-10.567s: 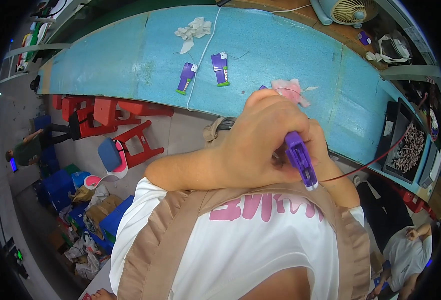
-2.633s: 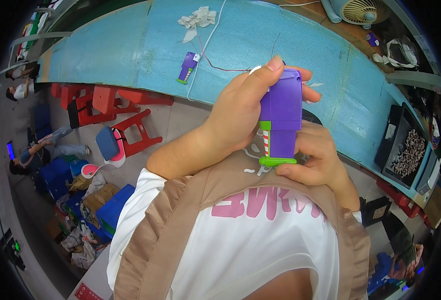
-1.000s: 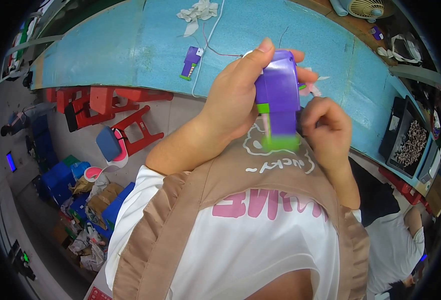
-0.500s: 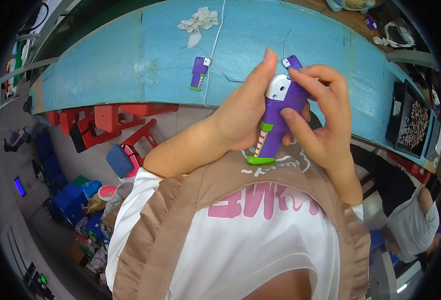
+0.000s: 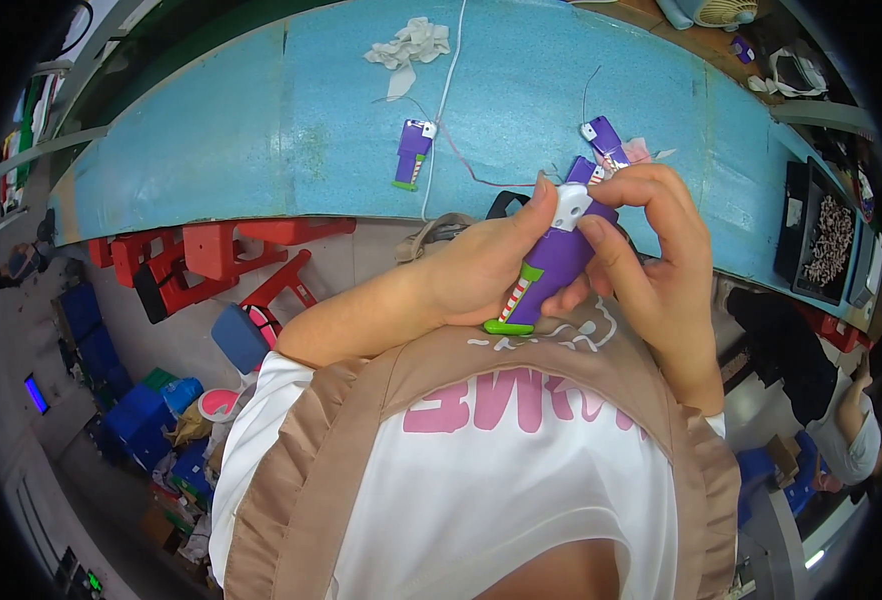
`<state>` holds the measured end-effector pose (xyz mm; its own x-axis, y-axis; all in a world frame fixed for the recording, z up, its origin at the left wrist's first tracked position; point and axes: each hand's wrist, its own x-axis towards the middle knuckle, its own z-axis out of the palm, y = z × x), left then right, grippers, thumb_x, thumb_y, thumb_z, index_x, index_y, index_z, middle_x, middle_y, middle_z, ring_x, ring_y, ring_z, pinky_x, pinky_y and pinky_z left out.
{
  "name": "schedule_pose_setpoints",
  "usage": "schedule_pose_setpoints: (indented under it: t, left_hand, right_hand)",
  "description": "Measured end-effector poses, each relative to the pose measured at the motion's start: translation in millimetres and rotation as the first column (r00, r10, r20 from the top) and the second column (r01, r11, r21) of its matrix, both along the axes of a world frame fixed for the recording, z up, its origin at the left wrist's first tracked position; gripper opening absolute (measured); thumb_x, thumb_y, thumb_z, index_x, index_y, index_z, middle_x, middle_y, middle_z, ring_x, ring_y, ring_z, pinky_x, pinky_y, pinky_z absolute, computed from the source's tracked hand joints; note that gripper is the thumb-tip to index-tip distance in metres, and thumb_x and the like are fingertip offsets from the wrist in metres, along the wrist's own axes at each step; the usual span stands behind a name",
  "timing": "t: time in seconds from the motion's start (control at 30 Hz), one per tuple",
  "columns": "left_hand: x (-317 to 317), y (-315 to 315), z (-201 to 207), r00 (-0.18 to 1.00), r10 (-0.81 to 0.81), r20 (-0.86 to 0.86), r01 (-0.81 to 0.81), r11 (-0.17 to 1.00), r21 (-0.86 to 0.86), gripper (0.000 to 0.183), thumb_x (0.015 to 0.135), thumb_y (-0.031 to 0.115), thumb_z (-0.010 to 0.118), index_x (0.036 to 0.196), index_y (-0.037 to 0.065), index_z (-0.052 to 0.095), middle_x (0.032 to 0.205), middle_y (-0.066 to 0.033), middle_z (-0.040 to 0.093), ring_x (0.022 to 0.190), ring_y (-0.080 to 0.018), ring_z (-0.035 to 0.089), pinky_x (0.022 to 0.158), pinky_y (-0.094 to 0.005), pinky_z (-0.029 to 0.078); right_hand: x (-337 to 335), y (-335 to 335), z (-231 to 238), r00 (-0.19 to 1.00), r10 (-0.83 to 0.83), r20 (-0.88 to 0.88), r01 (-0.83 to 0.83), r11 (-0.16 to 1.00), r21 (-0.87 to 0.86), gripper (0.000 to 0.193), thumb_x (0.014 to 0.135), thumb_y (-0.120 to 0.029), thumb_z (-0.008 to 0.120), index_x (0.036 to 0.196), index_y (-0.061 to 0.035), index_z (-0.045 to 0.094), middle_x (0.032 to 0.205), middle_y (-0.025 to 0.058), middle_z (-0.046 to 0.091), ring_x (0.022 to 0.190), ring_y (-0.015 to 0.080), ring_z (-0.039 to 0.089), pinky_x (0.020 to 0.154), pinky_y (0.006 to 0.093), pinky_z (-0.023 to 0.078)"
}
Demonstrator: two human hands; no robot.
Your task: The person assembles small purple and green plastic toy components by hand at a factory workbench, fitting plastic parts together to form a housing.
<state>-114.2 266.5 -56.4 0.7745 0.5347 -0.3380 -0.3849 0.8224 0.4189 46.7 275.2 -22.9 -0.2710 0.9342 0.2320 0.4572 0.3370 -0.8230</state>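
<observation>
In front of my apron, a purple plastic toy leg (image 5: 557,256) with a white top, a red-and-white striped strip and a green foot is held tilted, white end away from me. My left hand (image 5: 481,262) is closed round its left side, the thumb against the white top. My right hand (image 5: 651,250) bends its thumb and forefinger to the leg's upper right edge; other fingers curl beneath it. Just beyond my hands lies a partly hidden purple piece (image 5: 581,171). A similar toy leg (image 5: 413,156) with a thin wire lies farther left, another purple piece (image 5: 609,143) farther right.
A blue-topped table (image 5: 211,130) spans the far side. On it are crumpled white tissue (image 5: 409,46), a white cable (image 5: 451,80) and a black tray (image 5: 829,245) of small parts at right. Red stools (image 5: 211,250) stand below its left edge. A person (image 5: 846,425) is at far right.
The held leg has come slightly nearer me and tilts more. My right thumb has moved up to the white end. My view has shifted a little, uncovering more purple pieces beyond my hands.
</observation>
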Motion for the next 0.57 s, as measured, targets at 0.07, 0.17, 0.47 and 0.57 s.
schedule_pose_setpoints:
  t: [0.07, 0.17, 0.47, 0.57]
  left_hand:
    - [-4, 0, -4, 0.999, -0.031, -0.027, 0.033, 0.997, 0.07, 0.074, 0.083, 0.067, 0.017, 0.091, 0.003, 0.053, 0.068, -0.0048, 0.052, 0.053, -0.0093, 0.047, 0.048, -0.0195, 0.037]
    - [-5, 2, -5, 0.991, -0.127, -0.045, 0.132, 0.984, 0.12, 0.081, 0.079, 0.07, 0.016, 0.114, 0.002, 0.043, 0.076, -0.0079, 0.053, 0.055, -0.0099, 0.048, 0.051, -0.0204, 0.039]
    - [0, 5, 7, 0.981, -0.079, -0.179, 0.123, 0.96, 0.252, 0.082, 0.079, 0.071, 0.015, 0.11, 0.003, 0.046, 0.065, -0.002, 0.049, 0.051, -0.0066, 0.041, 0.047, -0.0195, 0.033]
    - [-2, 7, 5, 0.981, -0.048, -0.189, 0.075, 0.987, 0.139, 0.083, 0.079, 0.071, 0.017, 0.113, 0.002, 0.045, 0.069, -0.0035, 0.052, 0.055, -0.0078, 0.046, 0.05, -0.0199, 0.037]
  right_hand:
    - [1, 0, 0, 1.0, 0.002, -0.007, -0.002, 1.0, -0.006, 0.018, 0.07, -0.006, 0.066, 0.085, -0.0029, 0.057, 0.081, 0.0087, 0.054, 0.074, 0.0232, 0.052, 0.065, 0.0306, 0.04]
    - [4, 0, 3, 1.0, 0.009, 0.023, -0.008, 1.0, -0.007, 0.019, 0.07, -0.006, 0.066, 0.085, -0.0026, 0.056, 0.082, 0.0093, 0.055, 0.075, 0.0242, 0.052, 0.067, 0.0306, 0.04]
    - [9, -3, 8, 0.999, 0.012, 0.048, -0.015, 0.998, 0.06, 0.02, 0.069, -0.006, 0.067, 0.086, -0.0042, 0.055, 0.089, 0.0106, 0.058, 0.083, 0.0259, 0.055, 0.073, 0.0336, 0.04]
    - [12, -8, 9, 0.976, 0.2, -0.087, -0.203, 0.979, -0.02, 0.025, 0.065, -0.01, 0.07, 0.085, -0.0093, 0.056, 0.093, 0.0086, 0.06, 0.09, 0.027, 0.056, 0.086, 0.0365, 0.04]
